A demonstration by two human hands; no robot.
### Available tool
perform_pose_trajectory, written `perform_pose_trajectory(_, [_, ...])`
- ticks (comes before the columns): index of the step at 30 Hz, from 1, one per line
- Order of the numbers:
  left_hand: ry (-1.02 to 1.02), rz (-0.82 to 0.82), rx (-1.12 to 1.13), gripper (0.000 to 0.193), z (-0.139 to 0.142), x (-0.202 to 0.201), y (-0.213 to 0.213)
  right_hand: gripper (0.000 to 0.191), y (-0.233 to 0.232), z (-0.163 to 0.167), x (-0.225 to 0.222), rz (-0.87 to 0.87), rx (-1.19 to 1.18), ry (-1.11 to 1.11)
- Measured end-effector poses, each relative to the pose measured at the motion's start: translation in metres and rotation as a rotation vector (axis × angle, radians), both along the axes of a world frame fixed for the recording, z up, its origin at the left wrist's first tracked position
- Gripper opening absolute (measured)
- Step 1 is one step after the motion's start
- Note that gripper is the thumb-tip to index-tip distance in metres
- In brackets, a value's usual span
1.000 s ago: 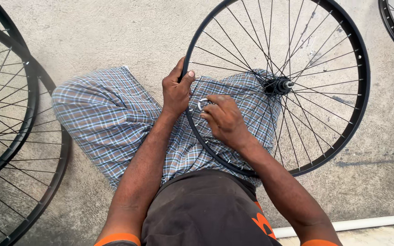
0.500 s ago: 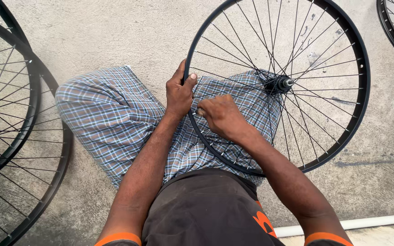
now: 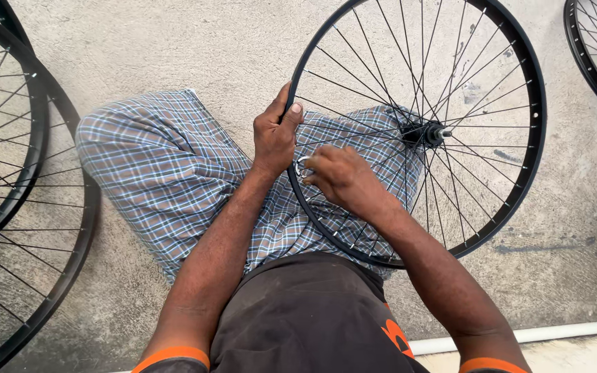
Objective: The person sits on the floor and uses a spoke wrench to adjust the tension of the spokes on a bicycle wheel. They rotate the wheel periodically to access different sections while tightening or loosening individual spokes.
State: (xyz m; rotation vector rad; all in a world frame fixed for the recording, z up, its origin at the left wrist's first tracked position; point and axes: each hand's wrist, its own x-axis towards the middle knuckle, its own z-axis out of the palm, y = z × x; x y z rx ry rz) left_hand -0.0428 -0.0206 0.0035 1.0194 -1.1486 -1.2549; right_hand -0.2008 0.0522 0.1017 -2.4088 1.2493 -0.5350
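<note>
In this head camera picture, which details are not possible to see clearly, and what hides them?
- Small ring-shaped metal tool, head view: mostly covered by the right hand; its kind cannot be told.
- Black spoked bicycle wheel: its near rim is partly hidden behind the right forearm.
- Left hand: its fingers wrap behind the rim, out of sight.
- Black wheels on the grey concrete floor, left and right: cut off by the picture edges.

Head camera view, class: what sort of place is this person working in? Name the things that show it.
Probably a bicycle repair or wheel-building spot, on bare concrete floor. The left hand grips a spoked wheel, the right hand holds a small metal tool, and more wheels lie around.
</note>
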Motion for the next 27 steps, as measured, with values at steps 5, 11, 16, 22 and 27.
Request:
perform_pose_trajectory(5, [0.004,0.006,-0.045,0.049,0.001,-0.001,0.002,0.005,-0.009,-0.016,0.024,-0.131,0.065,0.47])
perform_pose_trajectory(11, [0.062,0.003,-0.048,0.049,0.01,-0.002,0.002,0.024,-0.028,0.002,0.021,-0.06,0.41,0.559])
perform_pose_trajectory(16, [0.065,-0.022,0.068,0.05,0.013,-0.003,0.003,0.048,-0.054,0.02,0.0,0.058,0.719,0.432])
perform_pose_trajectory(22, [0.072,0.021,-0.073,0.046,0.002,-0.003,0.001,0.006,-0.005,0.004,0.024,-0.167,0.084,0.403])
perform_pose_trajectory(27, [0.091,0.024,0.064,0.046,0.002,-0.001,-0.001,0.015,0.006,0.011,0.008,0.09,-0.159,0.09])
